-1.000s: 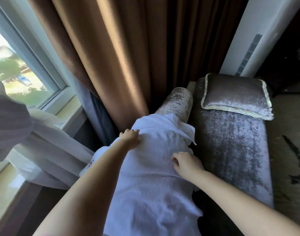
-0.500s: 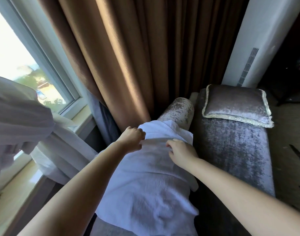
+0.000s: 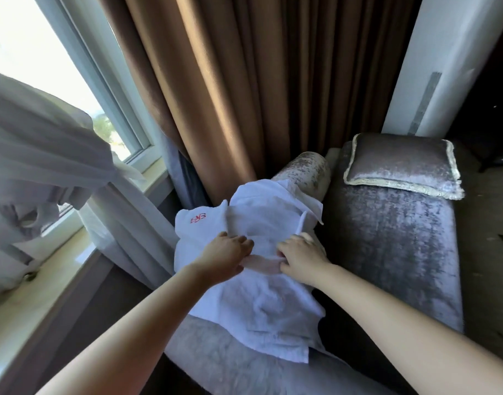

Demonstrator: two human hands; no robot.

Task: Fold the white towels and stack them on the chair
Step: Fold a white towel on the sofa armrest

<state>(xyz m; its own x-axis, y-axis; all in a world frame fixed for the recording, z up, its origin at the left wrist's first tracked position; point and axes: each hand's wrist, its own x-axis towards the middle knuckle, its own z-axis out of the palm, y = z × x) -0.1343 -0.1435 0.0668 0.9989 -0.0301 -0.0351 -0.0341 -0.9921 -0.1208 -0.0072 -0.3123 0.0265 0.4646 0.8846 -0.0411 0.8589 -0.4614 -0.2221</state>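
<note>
1. Presently the white terry-cloth towel (image 3: 261,303) lies draped over the long padded roll (image 3: 304,172) on the window side of the grey-lilac crushed-velvet chair (image 3: 387,252). Its near edge hangs down toward the seat and its far corners flop across the top of the roll.
2. The chair carries two things: the towel on the roll, and a matching velvet cushion with a pale fringed trim (image 3: 401,163) lying flat at the far end of the seat, well apart from the towel.
3. A small red embroidered emblem (image 3: 198,218) shows on the towel's far left corner.
4. The person's left hand (image 3: 226,252) comes in from the lower left on a bare forearm, knuckles up, with its fingers curled into the middle of the towel and bunching the cloth.
5. The right hand (image 3: 300,258) comes in from the lower right, with its fingers bent round a raised fold near the towel's right edge.
6. The two hands sit close together but do not touch; a narrow, slightly pink-lit strip of towel shows between them.
7. The towel is nubbly and creased, with a thin hemmed border. The chair's velvet is mottled and shiny, and the roll is cylindrical.
8. Heavy brown pleated curtains (image 3: 244,81) hang just behind the roll.
9. To the left stand a white-framed window (image 3: 124,109), a gathered sheer white curtain (image 3: 30,138) and a pale stone sill (image 3: 45,297).
10. A tall white unit with a grey vent strip (image 3: 433,52) rises behind the cushion.
</note>
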